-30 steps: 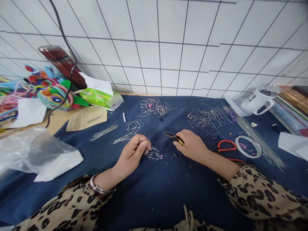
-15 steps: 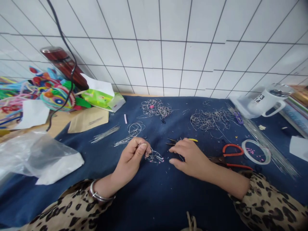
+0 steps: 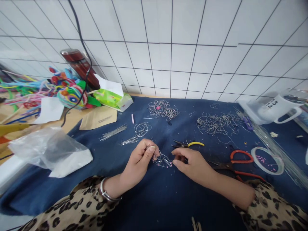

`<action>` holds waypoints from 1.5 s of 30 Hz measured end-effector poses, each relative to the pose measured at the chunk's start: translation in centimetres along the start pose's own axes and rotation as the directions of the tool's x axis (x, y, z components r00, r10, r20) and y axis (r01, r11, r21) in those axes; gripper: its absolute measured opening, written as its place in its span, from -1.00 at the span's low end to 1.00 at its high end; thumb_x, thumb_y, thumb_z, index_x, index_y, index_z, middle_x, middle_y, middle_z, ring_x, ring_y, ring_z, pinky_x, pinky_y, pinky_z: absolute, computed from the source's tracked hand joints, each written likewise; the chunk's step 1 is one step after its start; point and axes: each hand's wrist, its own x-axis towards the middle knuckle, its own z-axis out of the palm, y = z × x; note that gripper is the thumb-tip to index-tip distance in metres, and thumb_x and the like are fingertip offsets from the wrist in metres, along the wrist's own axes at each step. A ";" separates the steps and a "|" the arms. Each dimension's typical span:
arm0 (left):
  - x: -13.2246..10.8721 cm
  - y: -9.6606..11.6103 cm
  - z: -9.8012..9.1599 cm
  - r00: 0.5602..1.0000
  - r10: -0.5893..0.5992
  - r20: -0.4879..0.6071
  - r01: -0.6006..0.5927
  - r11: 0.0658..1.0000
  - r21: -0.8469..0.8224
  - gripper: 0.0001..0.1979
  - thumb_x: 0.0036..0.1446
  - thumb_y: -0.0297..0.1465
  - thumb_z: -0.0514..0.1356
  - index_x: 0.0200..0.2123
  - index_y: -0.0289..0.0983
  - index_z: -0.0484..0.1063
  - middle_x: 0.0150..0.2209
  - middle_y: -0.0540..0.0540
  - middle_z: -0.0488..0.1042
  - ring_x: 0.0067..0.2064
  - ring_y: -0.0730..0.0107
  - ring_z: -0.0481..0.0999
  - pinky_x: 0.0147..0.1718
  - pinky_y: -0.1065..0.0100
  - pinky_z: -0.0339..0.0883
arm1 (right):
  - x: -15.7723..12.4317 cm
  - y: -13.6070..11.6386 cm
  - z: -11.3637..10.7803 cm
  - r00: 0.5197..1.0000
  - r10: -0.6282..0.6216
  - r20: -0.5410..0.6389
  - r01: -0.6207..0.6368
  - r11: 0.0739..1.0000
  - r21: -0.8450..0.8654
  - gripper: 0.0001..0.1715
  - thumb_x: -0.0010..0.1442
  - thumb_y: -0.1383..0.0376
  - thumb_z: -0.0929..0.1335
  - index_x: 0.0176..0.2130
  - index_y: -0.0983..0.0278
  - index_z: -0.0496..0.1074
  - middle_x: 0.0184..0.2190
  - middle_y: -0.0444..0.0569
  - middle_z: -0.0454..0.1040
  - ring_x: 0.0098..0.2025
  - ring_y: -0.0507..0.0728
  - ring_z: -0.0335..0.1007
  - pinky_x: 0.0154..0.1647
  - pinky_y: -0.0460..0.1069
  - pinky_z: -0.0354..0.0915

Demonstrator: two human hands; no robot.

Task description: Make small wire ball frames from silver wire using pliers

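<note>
My left hand is closed in a pinch on a small bent-wire piece with pink beads at its ends. Most of the piece sticks out to the right of the fingertips. My right hand is beside it, thumb and forefinger apart, the thumb tip close to the beaded ends. Whether it touches them I cannot tell. Just behind the right hand lie pliers with a yellow handle showing. Red-handled cutters lie by the right forearm, partly hidden by it.
Tangled wire heaps and a beaded wire bundle lie toward the wall. A clear ring-shaped dish holds pink beads. Long straight wires and a white mug are at right. A plastic bag sits left.
The view has swung left, so everything appears farther right. My right hand has moved off the pliers toward the beaded wire piece. My left hand keeps its pinch.
</note>
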 end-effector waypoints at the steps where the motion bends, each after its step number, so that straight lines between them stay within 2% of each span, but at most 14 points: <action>1: 0.0 0.0 0.0 1.000 0.004 -0.016 -0.005 1.000 -0.022 -0.83 0.20 -0.30 0.09 -0.36 -0.29 0.29 -0.48 -0.02 0.35 -0.46 0.46 0.30 -0.41 0.38 0.21 | -0.1 -0.1 0.0 0.999 0.040 0.021 -0.041 0.998 0.043 -0.68 0.08 0.31 0.32 -0.12 0.25 0.42 -0.34 -0.09 0.47 -0.32 0.06 0.36 -0.25 -0.02 0.26; 3: -0.1 -0.1 0.1 0.999 0.011 -0.040 -0.013 0.999 -0.050 -0.84 0.19 -0.30 0.10 -0.36 -0.28 0.30 -0.49 -0.02 0.36 -0.46 0.45 0.30 -0.42 0.38 0.22 | -0.2 -0.3 0.0 0.987 0.114 0.114 -0.133 0.975 0.176 -0.61 0.11 0.29 0.29 -0.03 0.28 0.36 -0.33 -0.06 0.47 -0.39 0.03 0.37 -0.30 -0.04 0.28; 5: -0.1 -0.1 0.2 0.998 0.014 -0.053 -0.017 0.998 -0.057 -0.84 0.19 -0.30 0.10 -0.36 -0.28 0.31 -0.48 -0.03 0.37 -0.46 0.46 0.30 -0.42 0.39 0.23 | -0.2 -0.6 0.0 0.957 0.166 0.239 -0.240 0.915 0.324 -0.59 0.14 0.26 0.28 0.00 0.31 0.32 -0.32 -0.03 0.47 -0.48 -0.01 0.37 -0.44 -0.08 0.26; 8: -0.2 0.0 0.3 0.998 0.024 -0.061 -0.027 0.999 -0.045 -0.83 0.19 -0.31 0.10 -0.38 -0.28 0.32 -0.48 -0.03 0.37 -0.47 0.46 0.31 -0.43 0.39 0.23 | -0.3 -0.9 0.1 0.918 0.172 0.356 -0.339 0.806 0.485 -0.65 0.14 0.26 0.27 -0.07 0.32 0.33 -0.30 0.00 0.46 -0.54 -0.03 0.35 -0.60 -0.13 0.17; 14: -0.2 0.1 0.4 0.996 0.052 -0.075 -0.054 0.998 -0.019 -0.82 0.18 -0.30 0.11 -0.39 -0.28 0.32 -0.49 -0.03 0.38 -0.47 0.47 0.31 -0.44 0.39 0.24 | -0.4 -0.3 0.8 0.929 0.149 0.338 -0.336 0.719 0.608 -0.81 0.13 0.28 0.29 -0.22 0.31 0.37 -0.39 -0.06 0.46 -0.56 -0.06 0.33 -0.63 -0.18 0.15; 20: -0.5 0.0 0.4 0.995 0.066 -0.070 -0.068 0.997 -0.033 -0.84 0.18 -0.31 0.11 -0.38 -0.28 0.32 -0.48 -0.03 0.38 -0.46 0.46 0.33 -0.43 0.38 0.26 | -0.5 0.2 1.3 0.873 0.209 0.441 -0.479 0.539 0.693 -0.76 0.16 0.22 0.28 -0.19 0.32 0.33 -0.40 -0.02 0.49 -0.58 -0.05 0.35 -0.65 -0.18 0.15; 24: -0.6 -0.1 0.3 0.994 0.095 -0.062 -0.097 0.995 -0.030 -0.86 0.17 -0.32 0.12 -0.37 -0.28 0.31 -0.47 -0.03 0.38 -0.46 0.45 0.33 -0.42 0.38 0.26 | -0.5 0.1 1.3 0.863 0.165 0.477 -0.492 0.483 0.724 -0.76 0.14 0.20 0.30 -0.23 0.31 0.35 -0.42 -0.03 0.50 -0.60 -0.05 0.35 -0.66 -0.18 0.15; 32: -0.6 -0.2 0.0 0.989 0.141 -0.036 -0.139 0.989 0.045 -0.87 0.19 -0.33 0.09 -0.36 -0.27 0.30 -0.47 -0.03 0.37 -0.45 0.44 0.33 -0.40 0.36 0.26 | -0.6 0.2 1.3 0.910 0.152 0.386 -0.406 0.522 0.750 -0.78 0.13 0.19 0.32 -0.35 0.33 0.36 -0.48 -0.07 0.46 -0.60 -0.07 0.31 -0.66 -0.19 0.12; 38: -0.4 0.0 -0.3 0.992 0.115 0.042 -0.121 0.974 0.192 -0.87 0.23 -0.37 0.04 -0.34 -0.28 0.30 -0.42 -0.04 0.38 -0.41 0.45 0.34 -0.35 0.35 0.24 | -0.6 0.1 1.1 0.955 0.173 0.243 -0.298 0.593 0.748 -0.75 0.15 0.17 0.31 -0.30 0.33 0.39 -0.47 -0.11 0.42 -0.59 -0.08 0.28 -0.63 -0.17 0.10; 41: -0.3 0.1 -0.5 0.992 0.082 0.094 -0.101 0.970 0.223 -0.87 0.24 -0.38 0.03 -0.33 -0.28 0.30 -0.41 -0.04 0.37 -0.41 0.45 0.34 -0.36 0.36 0.23 | -0.6 0.0 0.9 0.971 0.184 0.154 -0.238 0.659 0.713 -0.74 0.15 0.16 0.31 -0.33 0.32 0.40 -0.49 -0.13 0.39 -0.59 -0.09 0.25 -0.60 -0.16 0.11; 45: -0.3 0.2 -0.5 0.989 0.054 0.138 -0.087 0.964 0.251 -0.86 0.24 -0.39 0.03 -0.34 -0.29 0.31 -0.42 -0.04 0.35 -0.40 0.44 0.34 -0.35 0.37 0.23 | -0.8 0.0 0.5 0.983 0.184 0.025 -0.167 0.815 0.555 -0.73 0.15 0.13 0.30 -0.34 0.29 0.41 -0.49 -0.13 0.40 -0.55 -0.05 0.28 -0.56 -0.13 0.16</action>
